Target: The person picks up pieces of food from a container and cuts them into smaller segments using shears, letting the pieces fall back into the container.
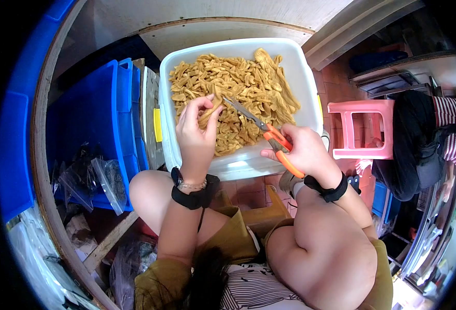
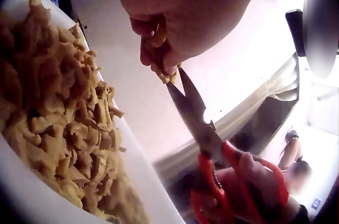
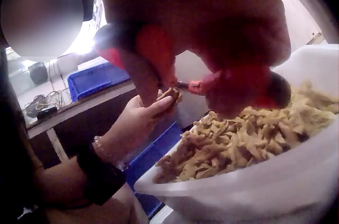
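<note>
My left hand point(image 1: 194, 124) pinches a soft yellow-brown strip point(image 1: 217, 99) of food between thumb and fingers, over a pile of cut pieces point(image 1: 238, 77). My right hand point(image 1: 310, 150) grips orange-handled scissors point(image 1: 248, 114), fingers and thumb at the handles. In the left wrist view the scissor blades point(image 2: 193, 110) stand apart, their tips right at the end of the strip point(image 2: 167, 77). The pile lies in a white tub point(image 1: 310, 98) in front of the knees. Larger uncut-looking pieces point(image 1: 277, 77) lie at its right side. In the right wrist view the hand and handles cover most of the scissors.
Stacked blue crates point(image 1: 83, 113) stand left of the tub, with plastic bags point(image 1: 106, 181) at them. A pink stool point(image 1: 362, 152) is on the tiled floor to the right, near another seated person point(image 1: 414, 139). A pale panel point(image 1: 212, 28) rises behind the tub.
</note>
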A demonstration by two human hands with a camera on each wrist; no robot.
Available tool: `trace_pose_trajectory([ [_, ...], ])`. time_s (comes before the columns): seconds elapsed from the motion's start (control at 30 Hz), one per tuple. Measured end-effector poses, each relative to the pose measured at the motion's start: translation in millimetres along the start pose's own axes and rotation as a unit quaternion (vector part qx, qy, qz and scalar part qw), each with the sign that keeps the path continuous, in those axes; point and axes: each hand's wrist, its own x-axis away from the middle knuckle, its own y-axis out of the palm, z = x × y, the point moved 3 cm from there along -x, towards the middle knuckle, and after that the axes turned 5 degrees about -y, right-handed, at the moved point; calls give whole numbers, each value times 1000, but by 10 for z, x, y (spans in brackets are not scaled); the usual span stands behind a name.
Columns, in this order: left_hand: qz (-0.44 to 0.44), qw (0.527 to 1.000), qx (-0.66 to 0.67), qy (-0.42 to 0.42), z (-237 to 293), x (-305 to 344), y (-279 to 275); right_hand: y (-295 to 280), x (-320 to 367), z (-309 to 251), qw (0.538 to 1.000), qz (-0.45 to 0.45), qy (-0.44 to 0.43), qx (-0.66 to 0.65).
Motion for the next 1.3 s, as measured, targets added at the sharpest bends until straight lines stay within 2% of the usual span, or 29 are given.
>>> trace_pose_trajectory([
  [0.17,37,999,-1,36,83,-18,-8,50,-9,42,998,-49,5,-38],
  [0.27,34,996,-33,72,95,-11,3,98,-15,58,995,-76,-8,-65],
  [0.4,16,990,-76,121,173,54,73,80,-29,-4,993,-93,23,-62],
  [0.63,-2,991,-84,104,209,79,97,125,-30,48,992,-84,57,-82],
  [0.87,-23,990,-92,100,122,56,129,178,-48,107,992,-69,46,-92],
  [1.03,-29,989,-100,106,108,84,173,178,-34,162,986,-64,86,-126],
  [1.1,11,998,32,47,65,60,167,122,-26,153,986,-45,84,-134],
  [1.13,11,998,32,48,51,49,168,80,-23,142,986,-27,82,-142],
  [1.17,-1,981,181,-64,-42,30,159,48,-17,131,986,-27,82,-141],
  [1.2,-13,930,324,-173,-126,30,162,2,-14,105,993,-11,61,-102],
  [1.23,-12,930,324,-173,-134,21,126,-39,-12,74,997,5,39,-62],
  [1.3,-35,867,442,-230,-142,9,92,-94,-12,23,999,4,27,-41],
])
